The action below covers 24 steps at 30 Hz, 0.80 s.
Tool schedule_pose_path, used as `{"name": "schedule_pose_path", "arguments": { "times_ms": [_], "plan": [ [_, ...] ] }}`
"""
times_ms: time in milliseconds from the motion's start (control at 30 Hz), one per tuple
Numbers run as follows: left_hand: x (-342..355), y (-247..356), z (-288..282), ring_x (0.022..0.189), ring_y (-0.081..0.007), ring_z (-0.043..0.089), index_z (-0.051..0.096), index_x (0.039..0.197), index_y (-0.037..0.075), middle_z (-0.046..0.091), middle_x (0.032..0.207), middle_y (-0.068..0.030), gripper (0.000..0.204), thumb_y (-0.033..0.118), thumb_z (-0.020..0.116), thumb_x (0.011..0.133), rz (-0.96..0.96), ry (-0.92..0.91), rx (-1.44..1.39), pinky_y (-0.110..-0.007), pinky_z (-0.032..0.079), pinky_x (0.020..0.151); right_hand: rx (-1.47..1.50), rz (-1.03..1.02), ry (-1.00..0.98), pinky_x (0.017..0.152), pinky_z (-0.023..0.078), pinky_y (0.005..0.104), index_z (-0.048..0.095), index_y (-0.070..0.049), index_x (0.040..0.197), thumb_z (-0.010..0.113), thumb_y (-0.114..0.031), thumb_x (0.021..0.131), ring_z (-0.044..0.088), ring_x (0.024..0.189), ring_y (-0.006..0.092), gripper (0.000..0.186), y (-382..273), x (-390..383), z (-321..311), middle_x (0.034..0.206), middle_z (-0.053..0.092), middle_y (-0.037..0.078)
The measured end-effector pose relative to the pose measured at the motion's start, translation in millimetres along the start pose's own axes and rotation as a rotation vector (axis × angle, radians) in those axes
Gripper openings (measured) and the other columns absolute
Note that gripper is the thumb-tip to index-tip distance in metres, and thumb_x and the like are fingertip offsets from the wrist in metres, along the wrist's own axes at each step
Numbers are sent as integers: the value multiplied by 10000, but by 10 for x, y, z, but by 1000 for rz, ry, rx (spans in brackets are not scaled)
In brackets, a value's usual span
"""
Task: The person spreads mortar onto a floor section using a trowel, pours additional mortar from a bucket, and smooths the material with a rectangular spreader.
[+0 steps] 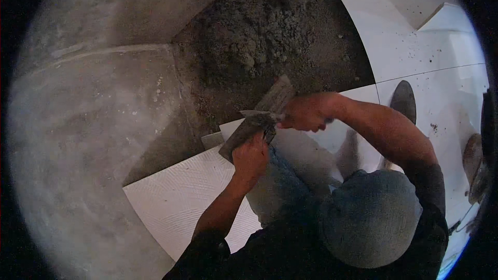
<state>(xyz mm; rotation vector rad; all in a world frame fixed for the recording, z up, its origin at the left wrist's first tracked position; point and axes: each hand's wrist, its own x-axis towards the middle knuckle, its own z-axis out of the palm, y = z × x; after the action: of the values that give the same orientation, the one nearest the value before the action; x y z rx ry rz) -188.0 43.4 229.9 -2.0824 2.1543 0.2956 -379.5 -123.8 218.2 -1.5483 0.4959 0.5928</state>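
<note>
My left hand [250, 158] is closed around the handle of a rectangular flat trowel [279, 95]. Grey mortar smears its long blade, which slants up to the right. My right hand [310, 112] grips a smaller pointed trowel [257, 113], and its thin blade lies across the flat trowel, apparently touching it. Part of the small trowel's handle is hidden by my fingers. Both tools are above the near edge of a dark, lumpy mortar bed [270, 31]. Below my left hand lies a pale tile [179, 192] with a ridged pattern on its upper face.
White floor tiles [425, 85] with scattered crumbs cover the right side. Bare grey concrete [78, 124] spreads at left. A dark shoe [403, 101] stands on the tiles, and a loose white piece [448, 19] lies at the upper right. A rounded grey cloth shape [371, 218] blocks the lower right.
</note>
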Motion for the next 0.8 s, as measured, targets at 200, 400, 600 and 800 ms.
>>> {"name": "schedule_pose_path", "arguments": {
  "times_ms": [200, 400, 600, 800],
  "plan": [
    [-72, 29, 27, 623, -309, 623, 594, 995, 35, 633, 813, -149, 228, 177, 529, 829, 35, 60, 67, -411, 503, 537, 1, 147, -41, 490, 456, 324, 545, -19, 1021, 336, -571, 899, 527, 559, 181, 603, 340, 319, -320, 658, 523, 85],
    [-55, 107, -6, 601, -307, 626, 592, 1002, 36, 637, 823, -148, 242, 179, 528, 818, 50, 24, 95, -412, 508, 512, -70, 294, 190, 518, 450, 376, 600, -98, 1013, 334, -407, 945, 508, 482, 215, 414, 1117, 545, -514, 610, 542, 101],
    [-3, 61, 58, 646, -301, 635, 576, 1045, 46, 641, 840, -145, 266, 192, 521, 829, 31, 17, 83, -417, 516, 550, -7, -32, 331, 458, 417, 355, 553, -37, 874, 394, -500, 913, 494, 490, 173, 491, 897, 499, -440, 588, 513, 81],
    [-53, 102, -38, 660, -300, 635, 567, 1066, 43, 641, 841, -150, 282, 185, 533, 825, 61, 53, 55, -429, 513, 561, 185, 110, 233, 487, 434, 357, 568, -75, 922, 431, -442, 915, 502, 532, 166, 392, 989, 299, -489, 631, 524, 75]
  ]
}}
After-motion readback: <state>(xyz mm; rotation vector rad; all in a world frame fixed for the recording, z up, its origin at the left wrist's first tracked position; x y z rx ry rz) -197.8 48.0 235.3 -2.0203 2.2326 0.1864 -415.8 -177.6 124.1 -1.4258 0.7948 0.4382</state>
